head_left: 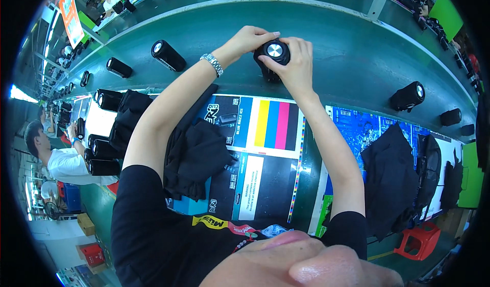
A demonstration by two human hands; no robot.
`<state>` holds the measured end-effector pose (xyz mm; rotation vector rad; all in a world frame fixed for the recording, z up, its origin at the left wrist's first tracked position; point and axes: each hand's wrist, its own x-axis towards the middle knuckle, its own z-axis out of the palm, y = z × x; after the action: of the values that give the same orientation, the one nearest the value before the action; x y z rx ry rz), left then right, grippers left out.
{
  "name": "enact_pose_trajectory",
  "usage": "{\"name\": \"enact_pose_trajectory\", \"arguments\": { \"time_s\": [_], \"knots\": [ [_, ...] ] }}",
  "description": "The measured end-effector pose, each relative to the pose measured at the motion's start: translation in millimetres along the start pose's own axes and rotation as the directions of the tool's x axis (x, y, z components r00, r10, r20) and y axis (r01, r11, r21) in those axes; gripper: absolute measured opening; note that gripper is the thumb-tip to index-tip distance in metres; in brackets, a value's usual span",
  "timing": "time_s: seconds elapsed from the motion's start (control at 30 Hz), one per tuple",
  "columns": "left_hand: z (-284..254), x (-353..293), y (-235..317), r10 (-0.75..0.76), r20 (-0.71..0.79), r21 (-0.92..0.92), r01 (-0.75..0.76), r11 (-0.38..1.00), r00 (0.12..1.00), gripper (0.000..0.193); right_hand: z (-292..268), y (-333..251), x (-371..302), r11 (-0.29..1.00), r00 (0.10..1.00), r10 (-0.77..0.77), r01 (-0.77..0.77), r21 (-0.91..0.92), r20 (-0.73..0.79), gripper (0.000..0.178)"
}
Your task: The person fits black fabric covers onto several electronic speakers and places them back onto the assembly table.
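- Left of the striped sheet [275, 125]: bunched black cloth [199, 157].
- Beyond the sheet: the left hand [249, 39], curled against a black cylinder [272, 52], silver disc up.
- Beyond the sheet's right part: the right hand [298, 65], clasping that cylinder, thumb across its near side.

The person wears a plain black top [168, 236] with short sleeves; the left sleeve [138, 190] ends above the elbow, and so does the right sleeve [349, 233]. Around the left wrist sits a shiny silver band [212, 65] of linked metal pieces. Across the chest lies a strap [210, 222], yellow with dark lettering at one end and pinkish red with pale marks farther along. Both forearms are bare.
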<state>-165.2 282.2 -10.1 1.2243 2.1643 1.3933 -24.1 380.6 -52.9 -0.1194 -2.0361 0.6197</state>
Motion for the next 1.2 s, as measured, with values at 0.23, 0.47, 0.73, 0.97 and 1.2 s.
{"name": "enact_pose_trajectory", "arguments": {
  "time_s": [0.23, 0.47, 0.73, 0.97, 1.2],
  "knots": [
    [4, 7, -13, -0.387, 0.156, 0.013, 0.390, 0.921, 0.909, 0.041, 1, 16, -12, 0.758, 0.838, 0.445, -0.540, 0.366, 0.315, 0.086],
    [8, 10, 35, 0.413, 0.001, 0.483, -0.362, 0.797, 0.911, 0.032, 0, 28, -9, 0.756, 0.799, 0.496, -0.590, 0.285, 0.339, 0.081],
    [22, -21, 61, 0.444, 0.087, 0.352, -0.445, 0.824, 0.892, 0.029, -7, 47, -9, 0.716, 0.796, 0.444, -0.591, 0.371, 0.412, 0.068],
    [29, -21, 64, 0.413, -0.203, 0.193, -0.377, 0.906, 0.888, 0.027, -55, 90, -8, 0.406, 0.727, 0.426, -0.685, 0.605, 0.538, 0.089],
    [67, 18, -11, -0.288, -0.123, -0.865, 0.040, 0.499, 0.950, 0.049, -10, 82, 53, 0.285, 0.547, 0.726, -0.791, 0.541, 0.417, 0.083]
  ]
}}
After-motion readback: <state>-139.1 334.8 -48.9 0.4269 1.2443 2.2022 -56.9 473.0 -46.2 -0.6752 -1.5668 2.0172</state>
